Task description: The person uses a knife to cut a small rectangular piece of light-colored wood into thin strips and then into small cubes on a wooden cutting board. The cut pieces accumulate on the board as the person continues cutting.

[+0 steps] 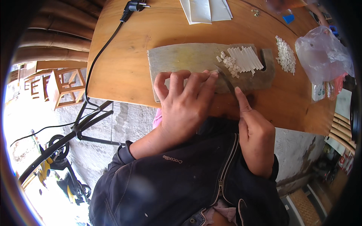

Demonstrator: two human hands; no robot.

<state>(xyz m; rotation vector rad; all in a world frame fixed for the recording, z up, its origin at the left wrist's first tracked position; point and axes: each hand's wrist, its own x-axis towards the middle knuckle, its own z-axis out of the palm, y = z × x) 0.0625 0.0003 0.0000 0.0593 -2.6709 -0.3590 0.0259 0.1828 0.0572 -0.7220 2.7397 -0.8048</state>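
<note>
A grey, worn cutting board [169, 56] lies on the wooden table in front of me. My left hand [184, 96] is curled over its near edge, fingertips pressed together on a white strip [214, 71] that they mostly hide. In my right hand [256, 137] is a knife [227, 83], index finger stretched along its back. The blade's tip rests by the strip, close to my left fingertips. Just right of the blade sit small cut white pieces [232, 67]. Beyond them, a row of longer white strips [246, 59] lies side by side on the board.
A heap of white bits [285, 56] and a clear plastic bag [320, 51] are right of the board. White flat packets [207, 11] lie at the far edge, a black power plug [134, 6] with its cable far left. Another person's arm [318, 14] shows at upper right.
</note>
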